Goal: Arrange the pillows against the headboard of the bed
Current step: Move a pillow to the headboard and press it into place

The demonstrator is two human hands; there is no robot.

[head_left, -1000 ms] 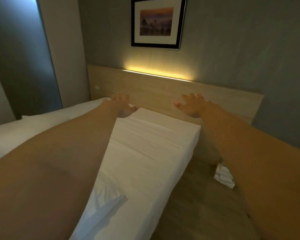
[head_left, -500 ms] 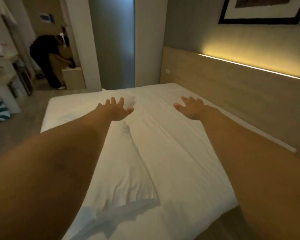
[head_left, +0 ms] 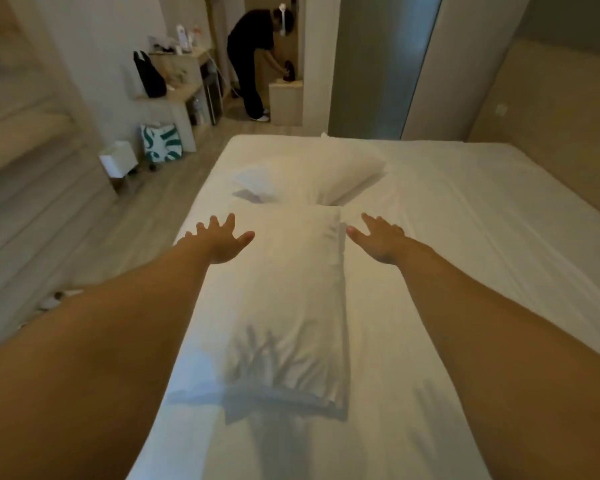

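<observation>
Two white pillows lie on the white bed (head_left: 465, 237). The near pillow (head_left: 291, 299) lies lengthwise between my outstretched arms. The far pillow (head_left: 312, 178) lies crosswise beyond it, near the bed's left side. My left hand (head_left: 222, 242) hovers open at the near pillow's far left corner. My right hand (head_left: 381, 242) is open just right of the pillow's far right corner. Neither hand holds anything. The wooden headboard (head_left: 551, 133) runs along the right edge of the view, apart from both pillows.
Wood floor lies left of the bed. A small white lamp (head_left: 118, 162) and a green-and-white bag (head_left: 161, 142) stand on it beside a shelf unit with a black bag (head_left: 149, 74). A person in black (head_left: 253, 60) bends over a low cabinet at the far doorway.
My view has swung left, from the headboard and wall picture to the bed's middle and the room. Both arms stay stretched out with open hands, now over the near pillow.
</observation>
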